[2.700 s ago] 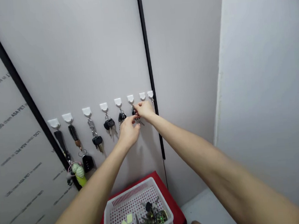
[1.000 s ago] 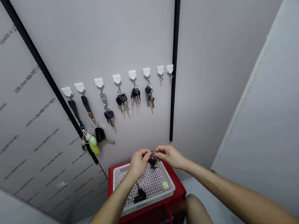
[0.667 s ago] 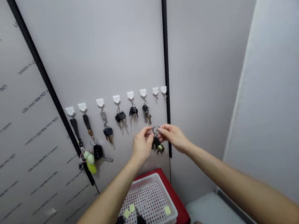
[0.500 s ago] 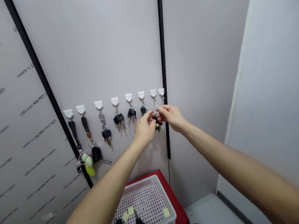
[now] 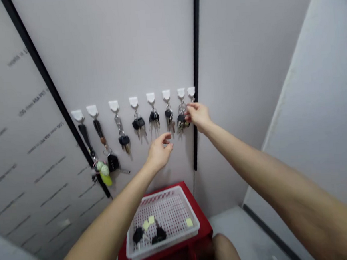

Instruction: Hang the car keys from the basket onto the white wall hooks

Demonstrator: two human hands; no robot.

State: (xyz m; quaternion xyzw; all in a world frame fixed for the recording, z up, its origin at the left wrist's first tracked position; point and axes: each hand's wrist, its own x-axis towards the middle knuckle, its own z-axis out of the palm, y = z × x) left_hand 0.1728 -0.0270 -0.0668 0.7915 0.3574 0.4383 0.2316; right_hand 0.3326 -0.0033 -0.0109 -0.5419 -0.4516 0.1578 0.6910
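My right hand (image 5: 200,115) is at the seventh hook (image 5: 181,93), its fingers pinched at the right edge of a bunch of keys (image 5: 181,119) whose ring hangs there. Part of that bunch is hidden by the fingertips. Lower and to the left, my left hand (image 5: 160,150) floats off the wall, fingers loosely bent and apart, holding nothing. Just above it, keys with a black head (image 5: 168,114) dangle from the sixth hook (image 5: 166,95). Partly behind my right fingers is the last hook (image 5: 191,91), close to the black strip.
More key sets hang leftward, including a key fob (image 5: 112,162) and a green charm (image 5: 106,179). Below, a white plastic basket (image 5: 193,212) with keys (image 5: 159,234) and yellow paper squares (image 5: 189,222) stands on a red surface (image 5: 205,223). A black strip (image 5: 196,36) runs down the wall.
The bunch of keys, held between both hands before, now hangs from the seventh hook. My left hand has let go and moved down and left. The view has tilted downward.
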